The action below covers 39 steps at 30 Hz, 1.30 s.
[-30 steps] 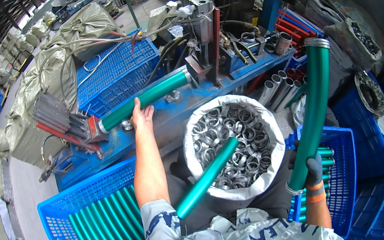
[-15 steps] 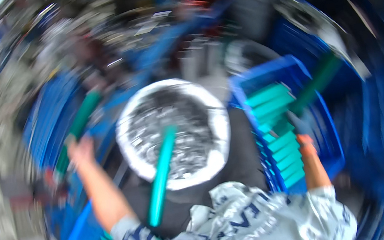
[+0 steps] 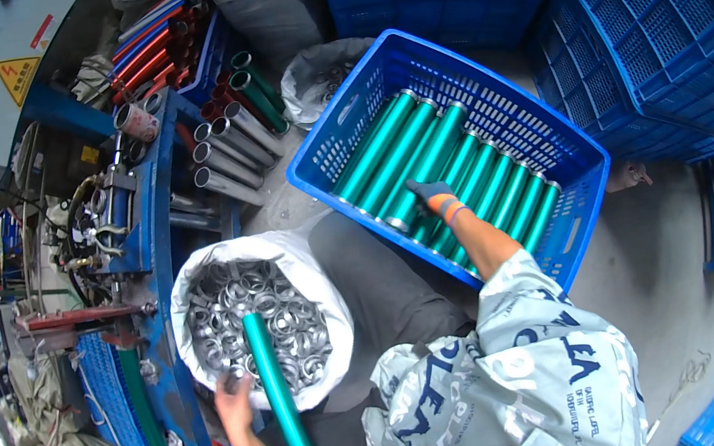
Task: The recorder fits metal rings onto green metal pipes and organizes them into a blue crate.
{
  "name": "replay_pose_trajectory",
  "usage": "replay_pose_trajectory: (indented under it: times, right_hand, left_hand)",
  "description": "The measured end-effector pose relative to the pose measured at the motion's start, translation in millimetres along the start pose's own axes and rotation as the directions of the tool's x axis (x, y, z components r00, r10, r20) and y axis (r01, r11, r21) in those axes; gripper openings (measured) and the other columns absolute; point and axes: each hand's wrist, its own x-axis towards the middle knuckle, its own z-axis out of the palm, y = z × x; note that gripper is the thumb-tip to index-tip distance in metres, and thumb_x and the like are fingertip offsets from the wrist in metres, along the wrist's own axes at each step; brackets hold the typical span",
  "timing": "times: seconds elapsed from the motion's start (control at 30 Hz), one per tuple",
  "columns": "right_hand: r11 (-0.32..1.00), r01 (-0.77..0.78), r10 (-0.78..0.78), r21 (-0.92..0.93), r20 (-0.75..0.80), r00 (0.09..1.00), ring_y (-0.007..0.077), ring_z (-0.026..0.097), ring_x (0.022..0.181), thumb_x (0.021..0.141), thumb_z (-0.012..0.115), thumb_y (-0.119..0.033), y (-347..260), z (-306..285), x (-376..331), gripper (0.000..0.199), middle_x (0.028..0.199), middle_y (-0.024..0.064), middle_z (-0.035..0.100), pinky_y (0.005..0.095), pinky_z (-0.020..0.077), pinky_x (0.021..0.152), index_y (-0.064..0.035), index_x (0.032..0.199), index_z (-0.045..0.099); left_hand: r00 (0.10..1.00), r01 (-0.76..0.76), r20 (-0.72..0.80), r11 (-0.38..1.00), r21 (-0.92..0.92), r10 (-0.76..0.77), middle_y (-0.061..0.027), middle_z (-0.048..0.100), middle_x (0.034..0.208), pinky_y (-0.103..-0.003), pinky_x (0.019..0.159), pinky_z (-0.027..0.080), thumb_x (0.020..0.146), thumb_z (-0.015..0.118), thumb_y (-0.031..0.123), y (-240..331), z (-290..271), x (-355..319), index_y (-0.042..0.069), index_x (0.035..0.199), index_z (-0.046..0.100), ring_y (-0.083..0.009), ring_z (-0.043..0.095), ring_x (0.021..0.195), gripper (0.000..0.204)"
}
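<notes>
Blue crate (image 3: 493,108): right fingers (image 3: 423,189) (gloved) curled around green tube (image 3: 434,151)

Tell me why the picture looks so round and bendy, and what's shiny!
Head view: the fisheye lens curves the stacked blue crates and leaves black corners; head view: light makes a bright streak along the green tube in front of the white bag.

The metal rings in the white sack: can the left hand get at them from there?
Probably yes: the left hand appears right by the white sack, and many metal rings lie exposed; the green tube hides only some.
</notes>
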Motion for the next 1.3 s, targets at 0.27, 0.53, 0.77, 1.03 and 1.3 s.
replay_pose_trajectory:
  times: [0.27,0.53,0.77,1.03,1.3]
  right_hand:
    - [0.373,0.374,-0.451,-0.849,0.186,0.873,0.0434,0.081,0.118,0.109,0.068,-0.068,3.3,-46.1,74.9,0.063,0.127,0.0249,0.084,0.0531,0.0617,0.111,-0.0156,0.141,0.082]
    - [0.481,0.861,-0.797,0.164,0.490,0.352,0.0159,0.078,0.106,0.107,0.085,-0.025,-161.6,155.5,-248.3,0.040,0.120,0.0123,0.086,0.0329,0.0618,0.094,0.0004,0.138,0.082]
    - [-0.002,0.984,-0.172,0.180,0.969,-0.178,0.0446,0.078,0.122,0.092,0.083,-0.061,-34.4,301.3,-378.6,0.078,0.132,0.0257,0.081,0.0536,0.0610,0.108,-0.0156,0.154,0.076]
    - [-0.140,0.982,-0.101,0.130,0.984,-0.145,0.0447,0.080,0.114,0.096,0.075,-0.042,58.7,389.8,-434.3,0.046,0.119,0.0220,0.083,0.0551,0.0624,0.100,-0.0132,0.132,0.082]
    - [0.116,0.990,-0.263,-0.084,0.958,0.112,0.0415,0.082,0.112,0.103,0.075,-0.045,64.7,393.9,-414.0,0.039,0.119,0.0190,0.086,0.0535,0.0634,0.098,-0.0175,0.127,0.088]
  left_hand:
    - [1.000,-0.011,0.017,0.844,0.536,0.002,-0.0292,0.078,0.137,-0.054,0.111,0.059,0.081,0.097,0.039,73.6,129.2,-43.3,0.006,0.166,0.052,-0.0486,0.077,0.125,0.102]
    - [0.920,0.135,-0.389,0.893,0.428,0.047,-0.0270,0.083,0.122,-0.056,0.103,0.061,0.080,0.090,0.032,71.3,11.1,-120.1,0.010,0.160,0.061,-0.0507,0.079,0.116,0.087]
    - [0.890,0.129,-0.456,0.953,0.274,0.010,-0.0248,0.083,0.123,-0.051,0.103,0.061,0.081,0.093,0.024,63.1,-28.2,-205.0,0.008,0.154,0.066,-0.0462,0.080,0.116,0.080]
    - [0.795,0.230,-0.586,0.972,0.047,-0.160,-0.0221,0.083,0.123,-0.048,0.104,0.061,0.080,0.092,0.021,16.6,-41.7,-276.1,0.008,0.150,0.069,-0.0435,0.080,0.117,0.075]
    - [0.840,0.139,-0.539,0.983,0.118,-0.055,-0.0212,0.082,0.124,-0.048,0.103,0.061,0.078,0.092,0.016,0.9,-57.6,-286.3,0.006,0.150,0.068,-0.0427,0.080,0.117,0.077]
